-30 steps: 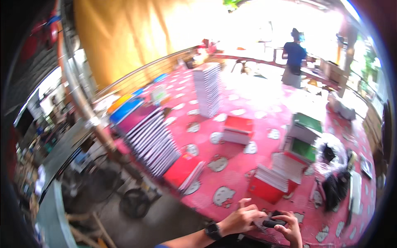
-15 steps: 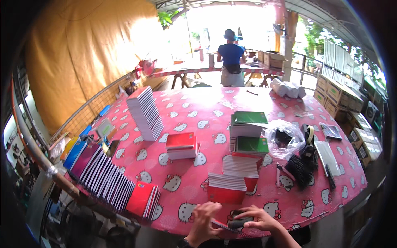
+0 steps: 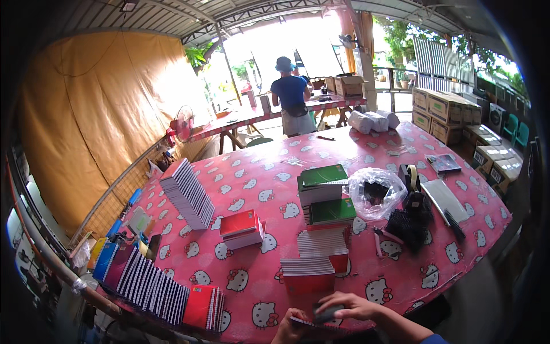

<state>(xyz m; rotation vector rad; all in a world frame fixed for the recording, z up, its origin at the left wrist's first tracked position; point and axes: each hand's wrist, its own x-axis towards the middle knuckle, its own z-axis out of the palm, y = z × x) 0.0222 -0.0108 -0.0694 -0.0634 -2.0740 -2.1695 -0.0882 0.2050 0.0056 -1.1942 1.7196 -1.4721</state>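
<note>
At the table's near edge, my left hand (image 3: pixel 293 326) is closed on the end of a spiral-bound notebook (image 3: pixel 322 327), seen nearly edge-on. My right hand (image 3: pixel 356 306) has its fingers bent over a dark, rounded block (image 3: pixel 329 313) at the notebook's bound edge; the block's exact kind does not show. Just beyond my hands stands a stack of red-covered notebooks (image 3: pixel 308 282), and white page edges (image 3: pixel 322 243) of another stack lie behind it. Part of the notebook drops out of the picture at the bottom.
Green notebooks (image 3: pixel 332 211), a clear plastic bag (image 3: pixel 375 195), black binding coils (image 3: pixel 408 228) and a tape dispenser (image 3: pixel 413 198) are at right. A tall notebook stack (image 3: pixel 188 194), small red notebooks (image 3: pixel 240 225) and a long notebook row (image 3: pixel 152 284) are at left. A person (image 3: pixel 291 94) stands beyond.
The view has tilted up and shifted. My left hand, earlier raised with fingers spread, has come lower and closed on the notebook's end. My right hand stays on the dark block.
</note>
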